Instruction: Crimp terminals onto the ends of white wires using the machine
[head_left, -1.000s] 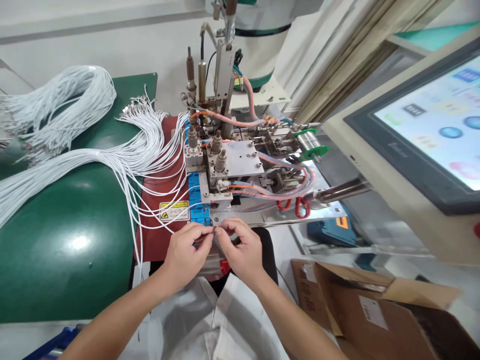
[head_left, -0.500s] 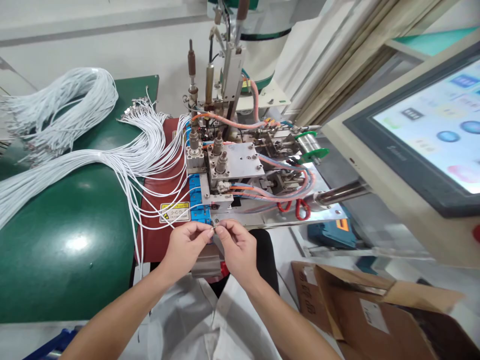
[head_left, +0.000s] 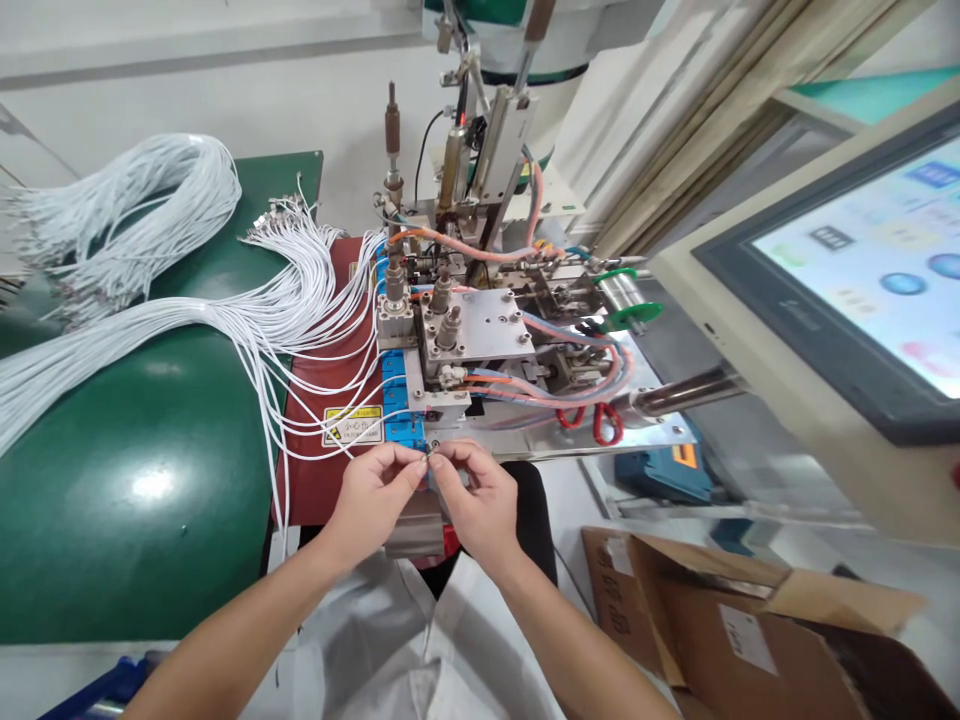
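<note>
My left hand [head_left: 379,500] pinches, thumb against forefinger, near the front end of the blue clamp row [head_left: 405,432]. One white cable [head_left: 337,447] runs from the bundle to behind its knuckles. Fingertips almost touching it, my right hand [head_left: 478,500] is closed in a pinch too. Between the two pinches shows a tiny stretch of the cable's end; its detail is too small to make out. Other white cables [head_left: 300,290] reach from the bundle into the blue clamps along the machine's left side.
A metal bench machine [head_left: 487,330] with hoses and a solder wire spool [head_left: 624,300] stands ahead. At left, a coiled cable bundle [head_left: 172,190] lies on the green table [head_left: 150,540]. A touchscreen [head_left: 862,250] juts in at right, above an open cardboard box [head_left: 720,620].
An upper part of the machine, with its rods and cylinder, has shifted to the right. My hands keep their pinch at nearly the same spot; the view has moved slightly.
</note>
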